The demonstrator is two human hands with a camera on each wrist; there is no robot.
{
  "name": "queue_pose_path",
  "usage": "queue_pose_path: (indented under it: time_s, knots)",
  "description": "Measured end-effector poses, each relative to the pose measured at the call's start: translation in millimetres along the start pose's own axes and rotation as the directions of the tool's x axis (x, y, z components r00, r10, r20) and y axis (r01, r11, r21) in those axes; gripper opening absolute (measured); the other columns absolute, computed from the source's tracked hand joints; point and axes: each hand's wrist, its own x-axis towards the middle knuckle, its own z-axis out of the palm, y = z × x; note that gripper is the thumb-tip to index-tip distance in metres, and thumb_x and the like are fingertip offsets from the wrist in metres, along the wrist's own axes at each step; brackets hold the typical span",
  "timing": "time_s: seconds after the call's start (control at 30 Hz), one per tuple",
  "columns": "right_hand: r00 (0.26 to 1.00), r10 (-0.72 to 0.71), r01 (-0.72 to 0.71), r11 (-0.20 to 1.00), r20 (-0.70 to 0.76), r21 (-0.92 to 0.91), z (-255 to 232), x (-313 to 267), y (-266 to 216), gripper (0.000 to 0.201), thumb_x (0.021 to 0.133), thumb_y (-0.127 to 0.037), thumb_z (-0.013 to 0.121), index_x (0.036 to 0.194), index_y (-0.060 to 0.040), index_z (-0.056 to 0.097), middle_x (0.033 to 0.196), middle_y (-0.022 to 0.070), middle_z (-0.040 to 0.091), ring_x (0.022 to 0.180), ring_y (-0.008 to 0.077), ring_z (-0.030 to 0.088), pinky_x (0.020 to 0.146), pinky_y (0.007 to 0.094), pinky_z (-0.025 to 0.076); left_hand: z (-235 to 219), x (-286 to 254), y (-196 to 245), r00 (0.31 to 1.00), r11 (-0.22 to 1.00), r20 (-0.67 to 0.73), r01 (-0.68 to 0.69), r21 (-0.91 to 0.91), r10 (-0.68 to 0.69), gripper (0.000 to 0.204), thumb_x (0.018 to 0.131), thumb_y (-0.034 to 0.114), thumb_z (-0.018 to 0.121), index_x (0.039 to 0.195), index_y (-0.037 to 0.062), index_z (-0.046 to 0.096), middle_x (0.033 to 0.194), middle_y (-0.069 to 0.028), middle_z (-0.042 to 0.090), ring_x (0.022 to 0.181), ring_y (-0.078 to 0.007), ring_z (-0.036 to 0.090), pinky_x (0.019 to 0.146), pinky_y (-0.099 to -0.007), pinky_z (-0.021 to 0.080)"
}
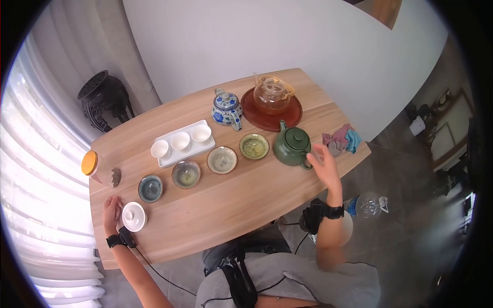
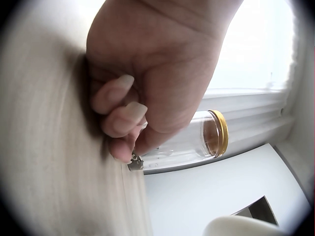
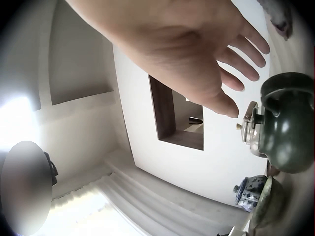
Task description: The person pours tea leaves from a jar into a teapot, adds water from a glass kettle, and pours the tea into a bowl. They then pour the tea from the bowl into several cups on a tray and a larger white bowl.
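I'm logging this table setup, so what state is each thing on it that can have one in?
Green teapot: upright, lid on
Blue-and-white teapot: lid on
Glass teapot: lid on
Yellow-topped jar: closed
White gaiwan: covered
Three white cups: upright, uncovered
Four glazed bowls: upright, uncovered
Cloths: crumpled
Left hand: loosely curled
Right hand: open

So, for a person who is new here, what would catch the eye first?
Probably the dark green teapot near the right end of the table, with the right hand open beside its handle. Next, the glass teapot on its red tray at the far side, then the four glazed bowls in a slanting row across the middle.
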Motion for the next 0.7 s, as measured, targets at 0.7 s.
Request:
queue_pose_path:
  time_s: [0.7]
  knots:
    - [0.954,-0.111,0.013,0.944,-0.279,-0.329,14.3,-4.6,-34.0,0.045,0.086,-0.031,0.061,0.115,0.0018,0.052,0.11,0.0237,0.057,0.11,0.0367,0.052,0.089,0.0435,0.042,8.1,-4.6,-8.0,0.989,0.994,-0.129,-0.082,-0.071,0.073,0.015,0.095,0.017,0.051,0.092,0.0036,0.056,0.061,-0.0004,0.053,0.034,-0.0019,0.032,0.031,-0.0195,0.017]
